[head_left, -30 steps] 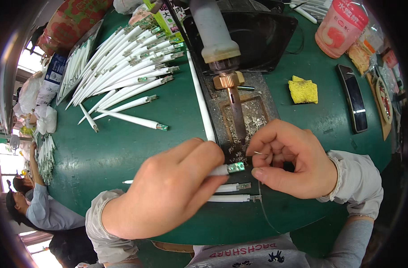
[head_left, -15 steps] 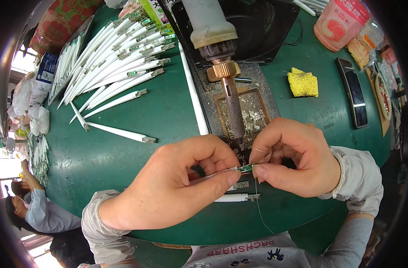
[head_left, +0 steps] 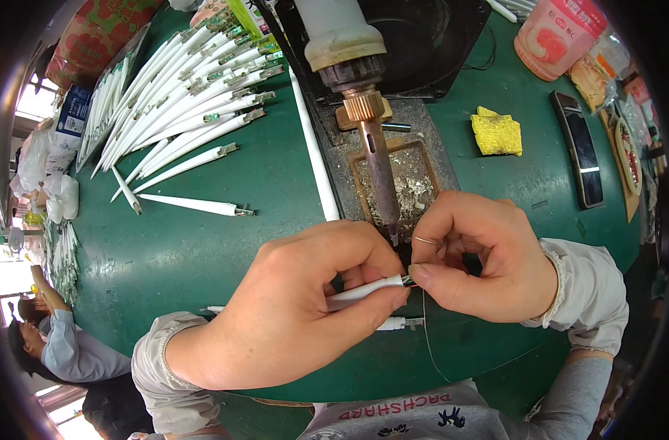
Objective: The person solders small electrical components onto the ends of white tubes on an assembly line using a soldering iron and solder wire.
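Between the thumb and fingers of my left hand [head_left: 283,308] lies a white pen-shaped tube [head_left: 367,292], its end pointing right. My right hand [head_left: 488,257] pinches at that end, its fingertips hiding most of the small part there. A thin wire [head_left: 427,339] trails from below my right fingertips toward the table edge, and a thin silvery strand crosses the right index finger. Just above both hands, the tip of a mounted soldering iron [head_left: 377,154] points down. Another white tube [head_left: 391,323] with a metal end lies partly hidden under my left hand.
A fan of white tubes [head_left: 180,103] with green and metal ends covers the left of the green table [head_left: 202,271]. Beneath the iron is a solder-spattered tray [head_left: 360,165]. To the right are a yellow sponge [head_left: 497,132], a phone [head_left: 580,150] and a pink container [head_left: 559,38]. Another person [head_left: 78,345] sits far left.
My left hand has moved slightly right, bringing the tube closer to my right fingertips. The green board seen at its end earlier is now mostly out of sight.
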The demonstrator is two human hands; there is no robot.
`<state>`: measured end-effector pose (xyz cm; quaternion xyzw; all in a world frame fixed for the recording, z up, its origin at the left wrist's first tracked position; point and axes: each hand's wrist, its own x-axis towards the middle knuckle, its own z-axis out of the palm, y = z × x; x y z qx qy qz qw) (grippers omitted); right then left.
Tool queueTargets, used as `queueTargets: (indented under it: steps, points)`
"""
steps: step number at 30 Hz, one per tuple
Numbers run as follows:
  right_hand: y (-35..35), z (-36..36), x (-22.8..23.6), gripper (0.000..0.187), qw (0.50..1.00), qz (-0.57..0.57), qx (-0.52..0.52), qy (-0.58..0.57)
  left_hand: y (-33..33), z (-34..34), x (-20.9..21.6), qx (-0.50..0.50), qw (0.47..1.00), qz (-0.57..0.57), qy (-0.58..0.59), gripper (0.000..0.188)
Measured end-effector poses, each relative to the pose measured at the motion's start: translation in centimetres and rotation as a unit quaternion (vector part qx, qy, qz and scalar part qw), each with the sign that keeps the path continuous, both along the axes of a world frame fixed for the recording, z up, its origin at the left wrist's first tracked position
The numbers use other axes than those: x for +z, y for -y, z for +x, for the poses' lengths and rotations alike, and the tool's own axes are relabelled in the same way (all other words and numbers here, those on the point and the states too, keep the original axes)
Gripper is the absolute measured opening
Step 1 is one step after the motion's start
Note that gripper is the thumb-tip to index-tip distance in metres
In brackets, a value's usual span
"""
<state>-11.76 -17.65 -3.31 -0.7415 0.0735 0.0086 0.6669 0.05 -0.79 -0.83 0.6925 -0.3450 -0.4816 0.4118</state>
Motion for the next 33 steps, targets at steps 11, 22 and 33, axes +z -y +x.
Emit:
queueTargets:
  steps: [11, 22, 33]
  points:
    - [0.6, -0.2, 0.9, 0.020, 0.997, 0.029, 0.063, -0.017, -0.2, 0.0, 0.4, 0.040, 0.999, -0.008, -0.029, 0.013]
    - [0.5, 0.0, 0.5, 0.021, 0.994, 0.103, 0.023, -0.001, 0.0, 0.4, 0.2, 0.076, 0.995, -0.037, -0.061, 0.008]
    - [0.4, 0.1, 1.1, 0.014, 0.998, -0.023, 0.044, 0.026, 0.2, 0.6, 0.8, 0.117, 0.989, -0.058, -0.071, 0.009]
